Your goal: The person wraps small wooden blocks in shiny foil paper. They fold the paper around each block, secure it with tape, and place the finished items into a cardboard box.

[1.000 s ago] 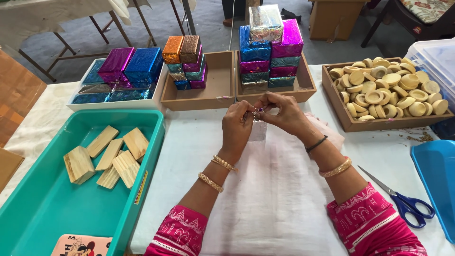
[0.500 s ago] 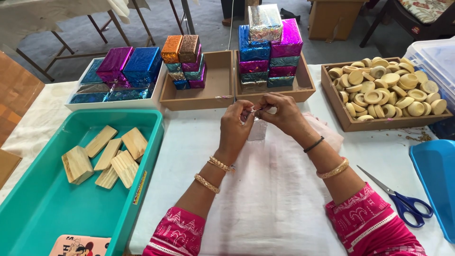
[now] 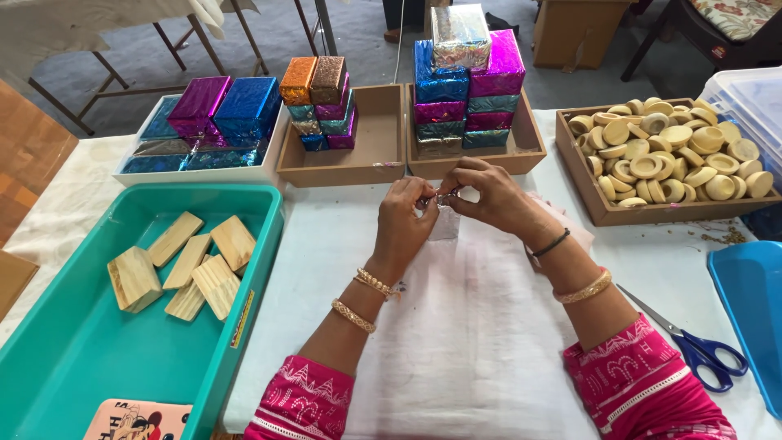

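Observation:
My left hand (image 3: pixel 405 218) and my right hand (image 3: pixel 487 195) meet at the middle of the white-clothed table (image 3: pixel 456 326). Between their fingertips they pinch a small shiny clear wrapper piece (image 3: pixel 444 213) that hangs down toward the cloth. What is inside it, if anything, I cannot tell. Both wrists wear gold bangles; the right wrist also has a black band.
A teal tray (image 3: pixel 73 358) at left holds several wooden blocks (image 3: pixel 183 265). Behind are open boxes with foil-wrapped blocks in purple, blue and orange (image 3: pixel 466 77). A wooden tray of round wooden discs (image 3: pixel 668 155) sits at right. Blue-handled scissors (image 3: pixel 700 350) lie by a blue tray (image 3: pixel 753 301).
Both hands have stayed together at the table's middle, shifting slightly while the fingers work the small shiny piece.

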